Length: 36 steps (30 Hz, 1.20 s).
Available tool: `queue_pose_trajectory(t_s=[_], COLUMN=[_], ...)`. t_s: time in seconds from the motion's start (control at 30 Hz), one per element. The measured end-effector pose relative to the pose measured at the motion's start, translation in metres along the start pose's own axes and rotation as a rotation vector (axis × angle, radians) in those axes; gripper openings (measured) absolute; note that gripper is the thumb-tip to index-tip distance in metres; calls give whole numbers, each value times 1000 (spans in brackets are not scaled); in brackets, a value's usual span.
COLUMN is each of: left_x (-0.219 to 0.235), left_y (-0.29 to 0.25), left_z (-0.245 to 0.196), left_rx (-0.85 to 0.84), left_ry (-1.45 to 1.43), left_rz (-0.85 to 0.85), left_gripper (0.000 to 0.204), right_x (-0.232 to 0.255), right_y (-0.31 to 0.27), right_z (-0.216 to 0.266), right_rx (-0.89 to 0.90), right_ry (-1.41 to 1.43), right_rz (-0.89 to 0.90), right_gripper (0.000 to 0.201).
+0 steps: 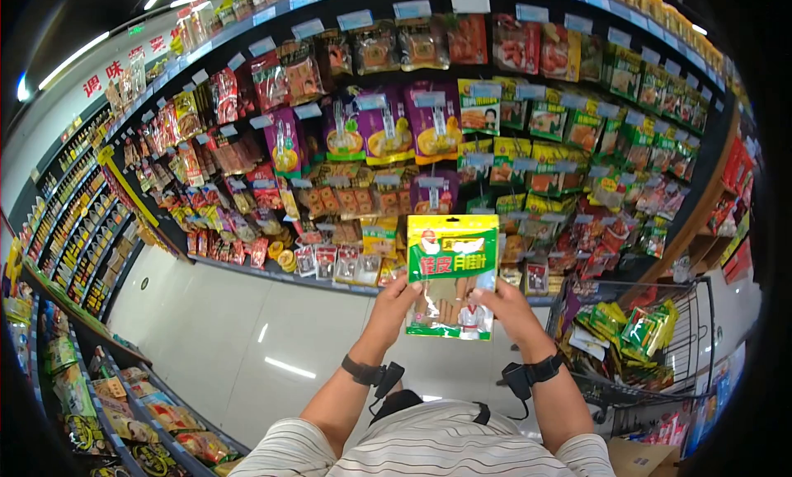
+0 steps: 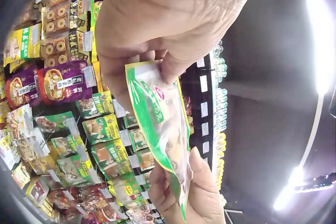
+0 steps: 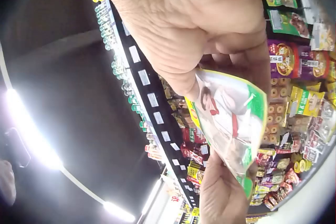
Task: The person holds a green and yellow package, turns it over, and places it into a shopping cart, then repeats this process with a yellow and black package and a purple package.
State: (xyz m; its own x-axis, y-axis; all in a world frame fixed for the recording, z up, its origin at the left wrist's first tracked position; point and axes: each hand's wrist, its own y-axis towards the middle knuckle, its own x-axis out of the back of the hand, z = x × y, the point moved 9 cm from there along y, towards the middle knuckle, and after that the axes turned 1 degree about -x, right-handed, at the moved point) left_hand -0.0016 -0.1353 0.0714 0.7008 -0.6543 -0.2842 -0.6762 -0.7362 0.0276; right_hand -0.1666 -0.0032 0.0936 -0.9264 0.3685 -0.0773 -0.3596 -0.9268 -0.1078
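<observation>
The left hand and the right hand pinch the bag at its side edges, off the rack and outside the cart, where other packets lie.

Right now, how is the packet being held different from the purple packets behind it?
The held packet is mostly green and yellow; the purple packets are mainly purple. The held packet has a see-through part showing brown pieces, while the purple packets show pictured food. The left hand and right hand hold the held packet; the purple packets hang in rows. Both have printed writing.
</observation>
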Motion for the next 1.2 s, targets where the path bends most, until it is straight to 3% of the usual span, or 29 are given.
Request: queue_pose_trajectory(t_s=[0.1,0.27,0.5,0.57,0.67,0.83,0.87,0.97,1.1,1.2], left_x=[20,74,117,129,145,136,134,118,80,53], left_y=[15,51,93,108,130,158,166,182,194,199], left_z=[-28,-59,-90,-84,-74,-82,-79,-76,-67,-52], left_rx=[-15,-87,-118,-57,22,-40,-36,-25,-2,65], left_ry=[-133,-61,110,123,135,55,43,35,41,90], left_rz=[-3,-68,-23,14,47,64,68,130,250,324], left_gripper=[35,25,37,40,36,37,37,38,39,40], right_x=[-28,-61,-103,-110,-111,-104,-99,-74,-46,-18], right_y=[31,91,165,180,192,195,193,195,178,160], right_z=[12,27,48,51,47,44,36,15,27,25], right_rx=[43,104,224,271,177,135,41,-18,166,157], right_ry=[-3,-42,26,-17,-29,81,116,56,73,104], right_rz=[81,66,21,11,-28,-54,-71,-123,-233,-328], right_gripper=[35,31,29,29,29,37,33,27,25,24])
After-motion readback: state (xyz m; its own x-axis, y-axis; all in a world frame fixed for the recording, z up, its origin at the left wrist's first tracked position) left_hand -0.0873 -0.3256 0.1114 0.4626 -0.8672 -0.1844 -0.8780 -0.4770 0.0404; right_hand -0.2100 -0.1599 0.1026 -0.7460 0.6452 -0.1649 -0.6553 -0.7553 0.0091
